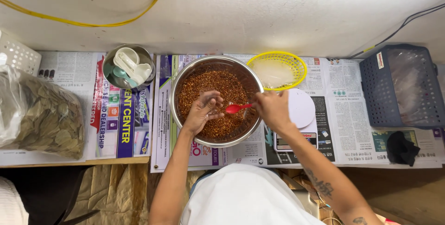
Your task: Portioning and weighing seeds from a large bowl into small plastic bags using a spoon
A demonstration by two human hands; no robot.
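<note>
**Two hands at work over a bowl of red flakes**

A person's right hand (273, 109) pinches the handle of a small red spoon (237, 108), its bowl pointing toward the left hand (202, 110), which is cupped with fingers curled loosely inward above the heap; whether it holds anything between those fingers cannot be told. Both hands hover over a steel mixing bowl (185, 74) filled with coarse red chilli flakes (208, 83), the spoon lying between the two hands. Just beyond the right hand's knuckles sits a yellow plastic basket (296, 62) with clear bags inside; directly under that wrist rests a white kitchen scale (302, 113). Beyond the left hand stands a smaller metal bowl (110, 65) holding white and green measuring scoops (130, 65). Well off to the left-hand side lies a clear bag of dried bay leaves (46, 118); well off to the right-hand side, a grey-blue crate (371, 86) and a black cloth (401, 148). Newspaper sheets (352, 113) cover the counter.
</note>
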